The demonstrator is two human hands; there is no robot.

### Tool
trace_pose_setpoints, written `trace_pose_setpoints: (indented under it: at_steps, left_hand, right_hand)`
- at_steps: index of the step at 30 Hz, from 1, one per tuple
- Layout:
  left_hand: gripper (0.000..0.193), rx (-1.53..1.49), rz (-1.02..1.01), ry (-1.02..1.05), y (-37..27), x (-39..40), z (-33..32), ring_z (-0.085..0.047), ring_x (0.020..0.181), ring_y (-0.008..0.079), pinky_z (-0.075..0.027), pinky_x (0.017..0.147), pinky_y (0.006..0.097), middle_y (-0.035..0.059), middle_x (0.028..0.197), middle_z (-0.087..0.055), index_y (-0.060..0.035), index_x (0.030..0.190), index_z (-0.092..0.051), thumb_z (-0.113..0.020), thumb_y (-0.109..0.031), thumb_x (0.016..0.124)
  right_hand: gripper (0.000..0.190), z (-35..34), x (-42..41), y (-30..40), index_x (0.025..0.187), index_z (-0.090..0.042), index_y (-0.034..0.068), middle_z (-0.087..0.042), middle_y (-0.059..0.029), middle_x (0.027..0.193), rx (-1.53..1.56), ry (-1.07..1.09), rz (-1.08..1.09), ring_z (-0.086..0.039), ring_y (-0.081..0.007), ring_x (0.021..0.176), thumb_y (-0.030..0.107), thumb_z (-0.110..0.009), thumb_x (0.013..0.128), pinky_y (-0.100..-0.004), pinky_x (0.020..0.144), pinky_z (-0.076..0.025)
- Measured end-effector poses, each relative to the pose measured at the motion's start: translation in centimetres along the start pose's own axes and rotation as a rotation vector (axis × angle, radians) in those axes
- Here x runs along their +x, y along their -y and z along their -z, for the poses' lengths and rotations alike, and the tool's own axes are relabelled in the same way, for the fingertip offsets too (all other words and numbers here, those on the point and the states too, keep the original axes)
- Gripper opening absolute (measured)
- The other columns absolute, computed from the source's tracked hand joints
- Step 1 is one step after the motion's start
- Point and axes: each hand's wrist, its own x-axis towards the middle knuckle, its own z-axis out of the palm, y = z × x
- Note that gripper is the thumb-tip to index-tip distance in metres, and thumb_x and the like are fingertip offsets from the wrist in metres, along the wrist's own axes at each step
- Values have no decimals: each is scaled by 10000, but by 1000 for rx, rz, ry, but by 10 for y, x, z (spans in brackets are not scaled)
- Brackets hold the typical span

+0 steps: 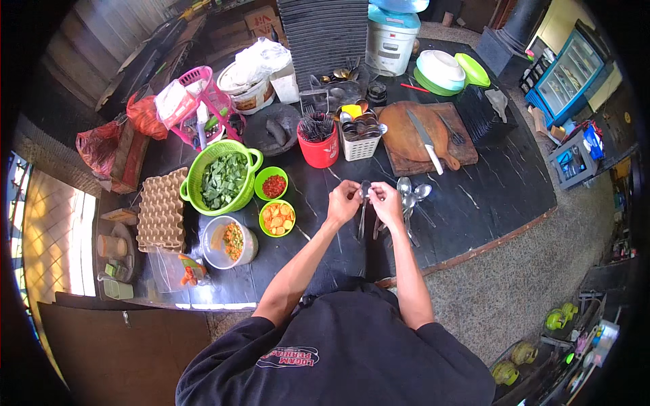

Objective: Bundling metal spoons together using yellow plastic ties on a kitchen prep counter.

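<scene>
My left hand (345, 202) and my right hand (385, 204) meet over the black marbled counter. Their fingertips pinch the bowl end of a metal spoon (362, 222), whose handle points down toward me. Something small and whitish shows at the fingertips, too small to name. Just right of my right hand lies a loose group of metal spoons (406, 197), bowls away from me; my hand and forearm partly hide their handles. Beyond my hands stand a red container of forks (319, 152) and a white perforated basket (361, 149) packed with spoons.
At back right, a kitchen knife (425, 138) and scissors (452, 129) rest on wooden boards (398, 122). Leftward are a green colander (188, 177) of chopped greens, small green bowls of chopped red chili (274, 187) and sliced carrot (278, 218), a clear tub (213, 254) and egg trays (161, 210).
</scene>
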Motion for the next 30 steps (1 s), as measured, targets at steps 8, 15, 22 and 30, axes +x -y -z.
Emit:
trace_pose_setpoints:
  at_steps: [8, 15, 22, 30]
  left_hand:
    - [119, -60, -343, -93, -106, 58, 20, -737, 877, 111, -591, 784, 280, 66, 969, -754, 28, 1117, -652, -696, -14, 1014]
    - [120, -143, -472, -109, -168, 92, 32, -759, 983, 139, -603, 879, 278, 109, 1037, -768, 53, 1132, -654, -680, 19, 1020]
    - [127, -199, -502, -221, -184, 96, 40, -767, 901, 142, -623, 825, 296, 133, 985, -788, 50, 1104, -695, -721, 19, 984]
    - [114, -27, -508, -224, -164, 120, 42, -774, 938, 139, -622, 815, 281, 125, 1003, -790, 57, 1105, -671, -702, -4, 1014]
  right_hand:
    - [160, 20, 71, 88, 1151, -745, 15, -789, -72, 882, 143, -52, 275, -701, -97, 742, 120, -721, 1034, -295, 685, -552]
    - [166, 35, 113, 158, 1178, -740, 4, -804, -124, 986, 118, -102, 494, -772, -165, 877, 80, -698, 1036, -316, 782, -588]
    - [156, 29, 125, 175, 1160, -744, 1, -809, -123, 986, 188, -65, 496, -773, -158, 871, 48, -719, 1013, -303, 761, -588]
    - [151, 15, 155, 148, 1160, -730, -7, -807, -113, 982, 171, -39, 557, -765, -149, 856, 45, -715, 1019, -300, 753, -587]
